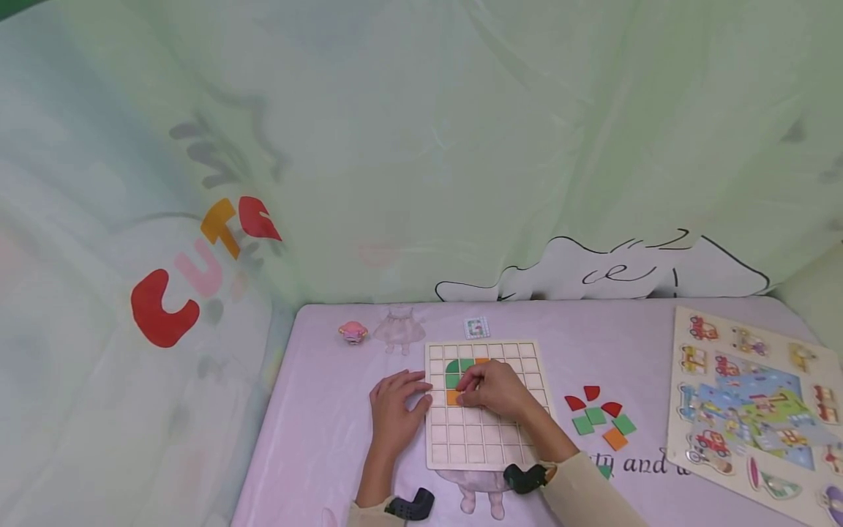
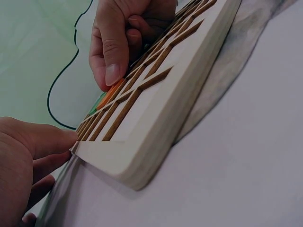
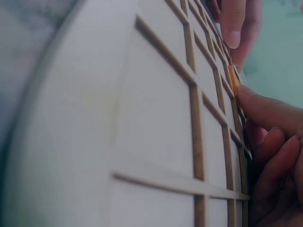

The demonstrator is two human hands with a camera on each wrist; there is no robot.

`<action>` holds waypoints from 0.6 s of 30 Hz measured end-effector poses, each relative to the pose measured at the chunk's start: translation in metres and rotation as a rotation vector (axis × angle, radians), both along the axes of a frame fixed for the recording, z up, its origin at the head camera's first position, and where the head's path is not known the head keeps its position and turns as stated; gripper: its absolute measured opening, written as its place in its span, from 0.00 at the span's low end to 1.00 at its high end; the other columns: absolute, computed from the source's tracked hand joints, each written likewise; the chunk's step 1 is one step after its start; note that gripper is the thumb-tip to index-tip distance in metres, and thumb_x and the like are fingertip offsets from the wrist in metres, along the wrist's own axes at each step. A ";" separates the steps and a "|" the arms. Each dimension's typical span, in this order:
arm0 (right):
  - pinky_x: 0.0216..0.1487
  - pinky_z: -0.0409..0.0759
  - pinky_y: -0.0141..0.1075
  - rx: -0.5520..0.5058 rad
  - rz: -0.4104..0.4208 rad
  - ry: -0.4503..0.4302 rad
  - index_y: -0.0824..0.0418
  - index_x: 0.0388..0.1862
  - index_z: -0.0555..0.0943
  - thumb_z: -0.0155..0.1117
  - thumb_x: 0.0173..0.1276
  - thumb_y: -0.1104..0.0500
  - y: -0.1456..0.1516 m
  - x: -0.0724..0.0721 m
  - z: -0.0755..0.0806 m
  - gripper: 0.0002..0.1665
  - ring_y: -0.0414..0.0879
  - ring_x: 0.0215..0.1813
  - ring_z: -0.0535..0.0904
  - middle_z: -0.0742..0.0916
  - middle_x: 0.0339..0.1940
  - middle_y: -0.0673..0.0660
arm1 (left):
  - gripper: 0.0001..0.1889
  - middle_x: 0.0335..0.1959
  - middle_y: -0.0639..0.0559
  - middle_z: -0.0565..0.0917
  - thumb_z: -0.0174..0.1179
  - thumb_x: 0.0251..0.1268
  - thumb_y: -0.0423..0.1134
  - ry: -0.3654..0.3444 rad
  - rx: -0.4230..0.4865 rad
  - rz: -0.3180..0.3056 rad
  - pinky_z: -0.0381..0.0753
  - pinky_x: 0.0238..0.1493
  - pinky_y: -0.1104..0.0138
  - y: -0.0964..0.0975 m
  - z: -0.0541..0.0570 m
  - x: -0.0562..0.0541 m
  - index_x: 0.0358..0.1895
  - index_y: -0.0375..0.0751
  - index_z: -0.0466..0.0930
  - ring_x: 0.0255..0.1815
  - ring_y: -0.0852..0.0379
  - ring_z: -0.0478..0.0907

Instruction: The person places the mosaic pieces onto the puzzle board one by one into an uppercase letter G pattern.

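Starting at the left edge of the grid board [image 1: 476,435], the board could slide on the table [image 1: 309,439] if the light touch there slackened while the other hand pushed sideways. Further right, within the board's left part, lies the orange square [image 1: 452,397], just below the lower green square [image 1: 452,381]; pushed off-centre, it could end up tilted on the board's ridges, and a stray fingertip could knock that green neighbour loose. Near the board's lower right corner, the black wrist device [image 1: 523,478] could nudge the frame if the forearm dropped. Right of the board, the right sleeve [image 1: 589,487] lies close to a green piece [image 1: 604,473], so a careless sweep of the arm could scatter it, and perhaps the red piece [image 1: 575,403] beyond.

As for the hands, the left hand [image 1: 395,410] is beside the board's left edge, its grip loosely spread and grasping nothing, the fingertips touching the rim. The right hand [image 1: 497,388] is over the board's upper middle, its grip nearly closed: the thumb touches the orange square and the other fingers are curled in. It looks like a pinch, though the forefinger's contact is partly hidden.
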State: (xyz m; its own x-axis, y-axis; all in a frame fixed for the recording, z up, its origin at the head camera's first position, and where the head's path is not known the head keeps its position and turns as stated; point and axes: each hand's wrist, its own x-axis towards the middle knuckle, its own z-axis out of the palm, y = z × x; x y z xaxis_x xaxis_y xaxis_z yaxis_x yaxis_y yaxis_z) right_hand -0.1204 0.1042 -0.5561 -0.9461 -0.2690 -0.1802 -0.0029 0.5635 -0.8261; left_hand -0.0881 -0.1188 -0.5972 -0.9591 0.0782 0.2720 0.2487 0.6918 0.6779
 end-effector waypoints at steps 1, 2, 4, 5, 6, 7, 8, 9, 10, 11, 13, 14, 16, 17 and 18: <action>0.29 0.71 0.31 0.001 0.000 0.002 0.55 0.30 0.88 0.82 0.53 0.59 0.000 0.000 0.000 0.09 0.41 0.28 0.76 0.84 0.23 0.49 | 0.07 0.57 0.59 0.87 0.69 0.62 0.40 -0.001 -0.002 0.000 0.57 0.71 0.42 0.000 0.000 0.000 0.43 0.55 0.90 0.68 0.51 0.75; 0.28 0.71 0.31 0.001 0.001 0.006 0.55 0.30 0.88 0.82 0.53 0.59 0.000 0.000 0.000 0.09 0.41 0.28 0.75 0.84 0.23 0.49 | 0.07 0.57 0.60 0.87 0.69 0.63 0.40 -0.001 -0.004 0.000 0.57 0.71 0.42 0.000 0.000 0.000 0.43 0.55 0.90 0.68 0.51 0.75; 0.29 0.71 0.31 0.007 -0.001 0.008 0.55 0.30 0.88 0.81 0.53 0.58 -0.001 0.000 0.001 0.09 0.41 0.27 0.76 0.84 0.23 0.48 | 0.07 0.57 0.60 0.87 0.69 0.63 0.40 0.001 -0.009 0.000 0.57 0.71 0.42 0.000 0.000 -0.001 0.43 0.55 0.90 0.68 0.51 0.75; 0.29 0.71 0.31 0.010 -0.002 0.008 0.54 0.30 0.88 0.81 0.53 0.58 -0.001 0.000 0.000 0.09 0.41 0.27 0.75 0.84 0.23 0.48 | 0.07 0.57 0.60 0.87 0.70 0.63 0.40 0.002 -0.010 0.001 0.57 0.71 0.42 0.000 0.000 -0.001 0.43 0.55 0.90 0.68 0.51 0.75; 0.29 0.71 0.30 0.014 -0.002 0.010 0.54 0.31 0.88 0.81 0.53 0.58 -0.001 0.000 0.000 0.08 0.40 0.28 0.76 0.84 0.23 0.48 | 0.07 0.57 0.60 0.87 0.70 0.62 0.40 0.002 -0.010 0.002 0.57 0.70 0.42 0.000 0.000 -0.001 0.43 0.55 0.90 0.68 0.51 0.75; 0.29 0.71 0.31 0.018 -0.001 0.015 0.54 0.31 0.88 0.81 0.54 0.58 -0.001 0.001 0.000 0.08 0.40 0.28 0.76 0.84 0.23 0.47 | 0.07 0.57 0.60 0.87 0.70 0.62 0.40 0.002 -0.012 0.004 0.58 0.70 0.42 0.000 -0.001 -0.002 0.43 0.55 0.90 0.68 0.51 0.75; 0.30 0.72 0.31 0.022 0.000 0.017 0.53 0.31 0.87 0.81 0.54 0.58 -0.001 0.001 0.000 0.08 0.40 0.28 0.76 0.83 0.23 0.47 | 0.07 0.57 0.60 0.87 0.70 0.62 0.40 0.003 -0.011 0.004 0.58 0.70 0.42 0.000 -0.001 -0.001 0.43 0.55 0.90 0.68 0.51 0.75; 0.30 0.72 0.31 0.026 0.000 0.016 0.53 0.31 0.87 0.81 0.54 0.58 -0.001 0.001 0.000 0.08 0.41 0.28 0.76 0.83 0.24 0.47 | 0.07 0.57 0.60 0.87 0.70 0.62 0.40 0.003 -0.011 0.004 0.58 0.70 0.42 0.000 -0.001 -0.001 0.43 0.55 0.90 0.68 0.51 0.75; 0.30 0.72 0.31 0.028 0.004 0.021 0.53 0.31 0.87 0.80 0.54 0.58 0.000 0.002 0.000 0.08 0.41 0.28 0.76 0.83 0.24 0.47 | 0.07 0.57 0.61 0.87 0.70 0.62 0.40 0.005 -0.012 0.004 0.58 0.70 0.42 0.000 -0.001 -0.001 0.43 0.55 0.90 0.68 0.51 0.75; 0.30 0.72 0.31 0.026 0.008 0.020 0.53 0.32 0.87 0.80 0.54 0.58 0.001 0.002 0.000 0.08 0.41 0.28 0.76 0.83 0.24 0.47 | 0.07 0.56 0.61 0.87 0.70 0.62 0.40 0.004 -0.010 0.004 0.58 0.70 0.43 0.000 -0.001 -0.001 0.42 0.55 0.90 0.68 0.51 0.75; 0.30 0.73 0.31 0.011 0.016 0.013 0.53 0.34 0.87 0.80 0.55 0.57 0.004 0.003 0.000 0.09 0.42 0.29 0.76 0.83 0.26 0.47 | 0.07 0.56 0.61 0.87 0.70 0.61 0.40 0.008 -0.009 0.003 0.58 0.70 0.43 0.000 -0.001 -0.001 0.42 0.55 0.90 0.68 0.51 0.76; 0.30 0.74 0.30 -0.005 0.020 0.006 0.53 0.35 0.88 0.80 0.56 0.56 0.006 0.004 0.000 0.10 0.42 0.30 0.77 0.84 0.27 0.48 | 0.07 0.56 0.61 0.87 0.70 0.61 0.40 0.010 -0.008 0.003 0.58 0.70 0.43 0.000 -0.001 -0.001 0.42 0.55 0.90 0.68 0.51 0.76; 0.32 0.76 0.29 -0.045 0.029 -0.012 0.53 0.38 0.88 0.79 0.57 0.55 0.011 0.006 0.001 0.11 0.43 0.31 0.78 0.84 0.29 0.49 | 0.07 0.56 0.61 0.87 0.70 0.61 0.40 0.018 -0.006 0.003 0.58 0.69 0.43 0.000 -0.002 -0.001 0.42 0.55 0.90 0.67 0.51 0.76; 0.33 0.77 0.29 -0.071 0.033 -0.027 0.54 0.40 0.88 0.79 0.58 0.54 0.015 0.006 0.002 0.12 0.44 0.32 0.78 0.84 0.30 0.50 | 0.07 0.56 0.60 0.87 0.70 0.61 0.40 0.019 -0.005 0.003 0.58 0.69 0.43 0.000 -0.002 -0.001 0.42 0.55 0.90 0.67 0.51 0.76; 0.34 0.78 0.29 -0.092 0.037 -0.036 0.55 0.41 0.88 0.78 0.59 0.54 0.019 0.007 0.003 0.12 0.45 0.33 0.78 0.85 0.31 0.51 | 0.07 0.56 0.60 0.88 0.70 0.61 0.40 0.022 -0.006 0.003 0.58 0.69 0.43 0.000 -0.002 -0.001 0.42 0.55 0.90 0.67 0.50 0.76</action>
State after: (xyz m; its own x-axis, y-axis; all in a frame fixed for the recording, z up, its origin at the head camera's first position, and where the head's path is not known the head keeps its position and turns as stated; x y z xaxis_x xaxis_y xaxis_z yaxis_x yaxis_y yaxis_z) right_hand -0.1135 0.1229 -0.5535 -0.9286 -0.3205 -0.1868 0.0083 0.4856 -0.8741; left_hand -0.0894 -0.1188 -0.5991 -0.9530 0.0770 0.2930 0.2617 0.6967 0.6680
